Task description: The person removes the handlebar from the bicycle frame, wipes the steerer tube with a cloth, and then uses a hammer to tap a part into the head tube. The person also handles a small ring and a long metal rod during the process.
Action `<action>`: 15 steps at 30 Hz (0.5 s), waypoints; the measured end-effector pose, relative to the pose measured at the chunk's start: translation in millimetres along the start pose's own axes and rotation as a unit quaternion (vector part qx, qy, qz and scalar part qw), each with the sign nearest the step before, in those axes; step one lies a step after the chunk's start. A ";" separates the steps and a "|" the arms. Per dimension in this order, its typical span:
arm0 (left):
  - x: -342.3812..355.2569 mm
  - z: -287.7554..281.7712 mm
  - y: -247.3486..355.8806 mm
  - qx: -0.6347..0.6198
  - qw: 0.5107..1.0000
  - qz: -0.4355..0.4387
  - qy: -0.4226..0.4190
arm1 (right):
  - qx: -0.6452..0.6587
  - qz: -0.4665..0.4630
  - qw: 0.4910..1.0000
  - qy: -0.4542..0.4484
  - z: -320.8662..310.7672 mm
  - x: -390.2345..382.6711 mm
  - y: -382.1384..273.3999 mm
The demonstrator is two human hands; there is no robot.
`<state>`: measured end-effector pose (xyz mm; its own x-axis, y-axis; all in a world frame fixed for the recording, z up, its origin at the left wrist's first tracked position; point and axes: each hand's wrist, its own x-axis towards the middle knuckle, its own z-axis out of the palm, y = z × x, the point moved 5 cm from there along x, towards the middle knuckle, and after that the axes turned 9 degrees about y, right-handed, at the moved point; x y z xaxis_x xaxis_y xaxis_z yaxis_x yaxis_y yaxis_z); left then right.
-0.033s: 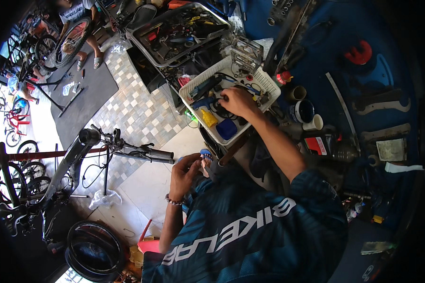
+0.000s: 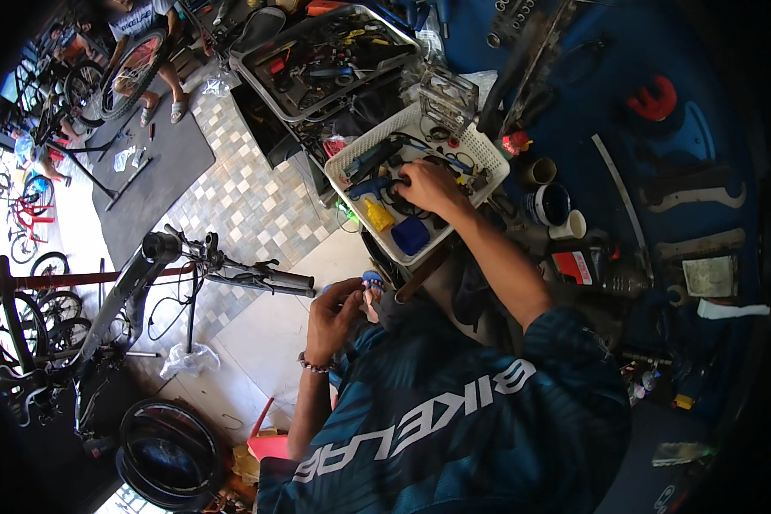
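Observation:
My right hand [image 2: 430, 187] reaches into a white plastic basket [image 2: 467, 124], its fingers bent down among the tools. Its fingertips are beside a blue and black tool [image 2: 367, 188], and what they grip, if anything, is hidden. Close by in the basket lie a yellow bottle [image 2: 379, 214], a dark blue box-shaped piece [image 2: 410, 235] and a dark green tool [image 2: 373, 160]. My left hand [image 2: 332, 315] is held up in front of my body, away from the basket. Its fingers are curled toward the thumb, and anything small between them cannot be made out.
Beyond the basket sits a metal tray [image 2: 300, 107] full of tools. Cups [image 2: 567, 224] and a dark tub [image 2: 550, 204] stand right of it. A bicycle frame [image 2: 133, 295] is at left, with wheels [image 2: 167, 445] below. Farther off, a person holds a wheel [image 2: 134, 75].

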<state>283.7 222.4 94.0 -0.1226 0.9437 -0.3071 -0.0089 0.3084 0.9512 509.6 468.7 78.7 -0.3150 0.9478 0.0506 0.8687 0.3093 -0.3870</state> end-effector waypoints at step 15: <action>10.0 -4.6 20.6 0.095 0.994 0.030 0.035 | 0.233 0.069 0.969 0.045 -28.2 -16.4 9.0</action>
<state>277.7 237.7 110.7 -0.1869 0.9526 -0.2400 0.1868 0.2743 0.9433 533.4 458.2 100.4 -0.1562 0.9869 0.0406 0.6267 0.1308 -0.7682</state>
